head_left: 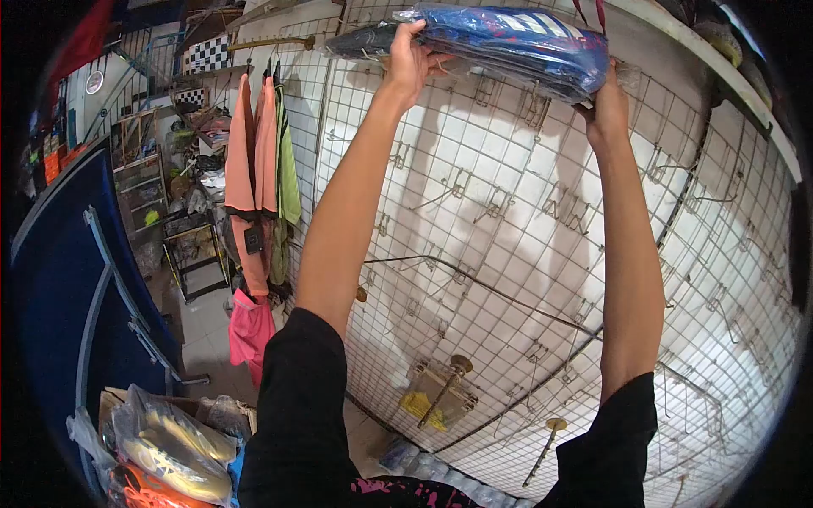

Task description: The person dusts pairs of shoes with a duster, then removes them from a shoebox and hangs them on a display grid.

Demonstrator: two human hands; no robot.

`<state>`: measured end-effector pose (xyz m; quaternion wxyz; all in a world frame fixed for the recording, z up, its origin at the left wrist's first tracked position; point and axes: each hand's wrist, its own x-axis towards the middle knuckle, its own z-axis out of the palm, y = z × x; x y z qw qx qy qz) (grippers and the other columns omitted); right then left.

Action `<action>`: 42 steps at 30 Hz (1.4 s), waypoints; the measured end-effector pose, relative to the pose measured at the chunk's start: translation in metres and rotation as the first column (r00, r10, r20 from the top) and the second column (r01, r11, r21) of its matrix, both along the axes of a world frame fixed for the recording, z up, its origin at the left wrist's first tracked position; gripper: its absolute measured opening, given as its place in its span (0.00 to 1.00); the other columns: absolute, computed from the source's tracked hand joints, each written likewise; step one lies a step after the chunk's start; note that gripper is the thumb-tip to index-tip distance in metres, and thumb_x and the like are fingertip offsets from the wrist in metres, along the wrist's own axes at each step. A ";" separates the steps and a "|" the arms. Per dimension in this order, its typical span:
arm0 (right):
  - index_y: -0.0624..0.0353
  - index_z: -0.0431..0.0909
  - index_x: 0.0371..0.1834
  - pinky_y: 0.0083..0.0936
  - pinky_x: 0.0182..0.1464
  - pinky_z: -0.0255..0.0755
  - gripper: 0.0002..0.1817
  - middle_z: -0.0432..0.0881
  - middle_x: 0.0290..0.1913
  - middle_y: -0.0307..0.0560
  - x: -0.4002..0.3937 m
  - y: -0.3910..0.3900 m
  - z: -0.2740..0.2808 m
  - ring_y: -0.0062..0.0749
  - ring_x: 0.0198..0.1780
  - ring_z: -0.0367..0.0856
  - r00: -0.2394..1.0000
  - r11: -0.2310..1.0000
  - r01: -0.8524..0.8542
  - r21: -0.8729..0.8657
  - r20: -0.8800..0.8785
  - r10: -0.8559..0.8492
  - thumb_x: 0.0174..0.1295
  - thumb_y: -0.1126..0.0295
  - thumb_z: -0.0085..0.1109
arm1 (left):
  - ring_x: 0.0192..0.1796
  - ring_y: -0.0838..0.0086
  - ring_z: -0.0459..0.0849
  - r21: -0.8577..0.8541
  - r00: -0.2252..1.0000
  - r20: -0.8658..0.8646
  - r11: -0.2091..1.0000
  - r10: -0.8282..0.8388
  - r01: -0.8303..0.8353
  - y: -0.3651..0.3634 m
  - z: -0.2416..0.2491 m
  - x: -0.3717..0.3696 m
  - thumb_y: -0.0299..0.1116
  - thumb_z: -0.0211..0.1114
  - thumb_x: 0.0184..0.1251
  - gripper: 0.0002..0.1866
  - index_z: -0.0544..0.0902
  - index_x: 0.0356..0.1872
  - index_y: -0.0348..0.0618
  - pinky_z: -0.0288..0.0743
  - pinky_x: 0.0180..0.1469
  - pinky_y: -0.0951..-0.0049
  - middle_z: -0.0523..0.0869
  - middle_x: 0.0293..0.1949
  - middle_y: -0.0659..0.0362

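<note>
High in front of me, a folded blue garment in clear plastic (517,30) carries white lettering. Darker wrapped pieces lie under or behind it. My left hand (409,66) grips its left part, thumb in front and fingers beneath. At the right end my right hand (611,106) is closed around the bag's lower corner, its fingers partly hidden behind the plastic. Behind both arms is a wire grid panel (491,245) with several metal hooks, fixed against a white wall.
Orange and green clothes (264,161) hang at the left. A cardboard box (108,406) with wrapped yellow and orange items stands at the lower left, by a blue board on a metal frame (93,296). Long hooks (552,436) jut from the lower grid. A shelf edge (720,59) runs along the upper right.
</note>
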<state>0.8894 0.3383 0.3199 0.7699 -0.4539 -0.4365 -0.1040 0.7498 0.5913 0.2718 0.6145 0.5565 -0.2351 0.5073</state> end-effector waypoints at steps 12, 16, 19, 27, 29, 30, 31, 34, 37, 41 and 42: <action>0.60 0.70 0.65 0.50 0.56 0.73 0.34 0.80 0.57 0.50 0.046 0.016 -0.015 0.42 0.59 0.78 0.996 0.994 0.093 0.053 -0.018 -0.093 0.73 0.40 0.52 | 0.47 0.64 0.85 0.004 0.977 -0.137 0.987 0.163 -0.164 0.029 -0.011 0.024 0.49 0.51 0.73 0.24 0.73 0.61 0.45 0.72 0.44 0.63 0.86 0.47 0.51; 0.60 0.70 0.63 0.49 0.53 0.74 0.33 0.81 0.56 0.49 0.061 0.024 -0.016 0.41 0.57 0.79 0.993 0.988 0.118 0.098 -0.034 -0.116 0.73 0.40 0.52 | 0.43 0.59 0.88 -0.073 0.975 -0.066 0.973 0.212 -0.217 0.005 -0.010 0.012 0.37 0.53 0.75 0.26 0.64 0.71 0.46 0.83 0.39 0.61 0.82 0.52 0.45; 0.59 0.70 0.62 0.48 0.51 0.75 0.32 0.81 0.55 0.50 0.065 0.028 -0.017 0.40 0.55 0.81 0.992 0.982 0.128 0.139 -0.021 -0.126 0.74 0.40 0.51 | 0.40 0.55 0.90 -0.062 0.968 -0.066 0.967 0.243 -0.247 -0.004 -0.006 0.008 0.34 0.52 0.75 0.30 0.57 0.76 0.50 0.88 0.38 0.59 0.78 0.57 0.41; 0.68 0.73 0.57 0.36 0.50 0.77 0.33 0.82 0.50 0.53 0.049 0.025 -0.024 0.37 0.50 0.82 0.994 0.980 0.109 0.168 0.007 -0.112 0.74 0.42 0.53 | 0.35 0.61 0.91 -0.051 0.884 -0.170 0.892 0.436 -0.449 -0.015 -0.010 -0.009 0.30 0.53 0.73 0.24 0.68 0.69 0.49 0.80 0.25 0.67 0.83 0.55 0.48; 0.76 0.74 0.54 0.32 0.55 0.74 0.34 0.82 0.50 0.57 0.039 0.024 -0.025 0.34 0.49 0.80 0.999 0.977 0.037 0.211 0.021 -0.043 0.74 0.46 0.56 | 0.34 0.64 0.91 0.001 0.830 -0.167 0.842 0.533 -0.540 -0.018 -0.009 -0.016 0.28 0.54 0.71 0.23 0.71 0.67 0.48 0.74 0.22 0.71 0.84 0.53 0.50; 0.76 0.74 0.54 0.32 0.56 0.74 0.34 0.82 0.50 0.57 0.041 0.026 -0.025 0.34 0.49 0.80 0.994 0.974 0.104 0.200 0.017 -0.109 0.74 0.45 0.56 | 0.33 0.66 0.90 -0.002 0.814 -0.144 0.822 0.563 -0.569 -0.016 -0.008 -0.013 0.26 0.54 0.71 0.22 0.73 0.66 0.47 0.73 0.22 0.71 0.85 0.53 0.51; 0.76 0.75 0.54 0.32 0.56 0.74 0.34 0.82 0.50 0.56 0.043 0.030 -0.023 0.34 0.49 0.80 0.984 0.967 0.169 0.189 0.017 -0.176 0.73 0.45 0.56 | 0.33 0.67 0.90 -0.006 0.798 -0.118 0.803 0.592 -0.596 -0.015 -0.005 -0.011 0.25 0.55 0.70 0.22 0.75 0.64 0.47 0.72 0.21 0.72 0.85 0.52 0.51; 0.76 0.75 0.54 0.31 0.56 0.73 0.36 0.82 0.51 0.57 0.036 0.031 -0.024 0.34 0.50 0.80 0.977 0.961 0.200 0.190 0.037 -0.210 0.72 0.43 0.57 | 0.32 0.70 0.89 0.017 0.798 -0.121 0.805 0.590 -0.593 -0.009 -0.008 -0.010 0.24 0.54 0.69 0.19 0.79 0.60 0.45 0.68 0.21 0.74 0.85 0.50 0.53; 0.77 0.73 0.56 0.31 0.56 0.73 0.38 0.82 0.52 0.58 0.038 0.028 -0.030 0.34 0.52 0.79 0.984 0.971 0.154 0.183 0.058 -0.167 0.71 0.42 0.58 | 0.33 0.72 0.88 0.057 0.782 -0.133 0.792 0.609 -0.608 -0.005 -0.019 -0.012 0.24 0.54 0.69 0.18 0.81 0.57 0.45 0.67 0.22 0.76 0.86 0.48 0.56; 0.64 0.72 0.63 0.40 0.56 0.76 0.37 0.81 0.57 0.50 0.048 0.020 -0.035 0.36 0.54 0.82 0.996 0.995 0.085 0.055 0.025 -0.086 0.70 0.38 0.54 | 0.33 0.74 0.87 0.073 0.789 -0.065 0.791 0.612 -0.607 0.001 -0.028 -0.009 0.25 0.55 0.69 0.18 0.82 0.59 0.46 0.66 0.21 0.76 0.86 0.47 0.58; 0.62 0.72 0.64 0.43 0.59 0.73 0.38 0.80 0.59 0.50 0.039 0.017 -0.037 0.36 0.56 0.80 0.998 0.997 0.053 0.061 0.015 -0.054 0.70 0.36 0.53 | 0.32 0.73 0.86 0.062 0.779 -0.070 0.782 0.624 -0.621 -0.001 -0.028 -0.011 0.24 0.56 0.67 0.19 0.83 0.58 0.45 0.70 0.26 0.73 0.86 0.43 0.56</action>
